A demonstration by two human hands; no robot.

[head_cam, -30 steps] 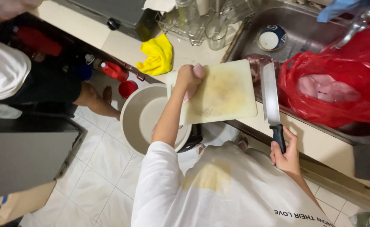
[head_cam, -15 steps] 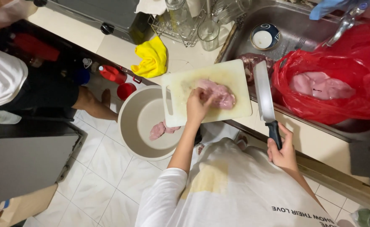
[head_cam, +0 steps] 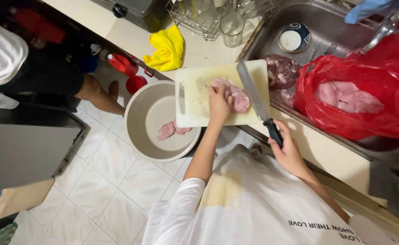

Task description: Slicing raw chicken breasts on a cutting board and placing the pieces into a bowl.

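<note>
A white cutting board (head_cam: 195, 90) lies on the counter edge beside the sink. A slab of raw pink meat (head_cam: 238, 97) rests on it. My left hand (head_cam: 219, 103) presses down on the meat's near side. My right hand (head_cam: 286, 150) grips the black handle of a large cleaver (head_cam: 253, 93), whose blade lies over the meat and the board. Below the board, on the floor, stands a beige bucket (head_cam: 138, 115) with pieces of cut meat (head_cam: 172, 130) inside.
A red plastic bag (head_cam: 389, 81) with more pale meat sits in the steel sink (head_cam: 272, 34), next to a dark chunk of meat (head_cam: 281, 70) and a blue bowl (head_cam: 293, 38). A yellow cloth (head_cam: 166, 49) and a dish rack (head_cam: 199, 18) lie on the counter. Another person's leg (head_cam: 97, 93) is at left.
The board was tipped over the bucket, then laid flat with meat on it. My left hand shifted onto the meat, and the cleaver swung over the board.
</note>
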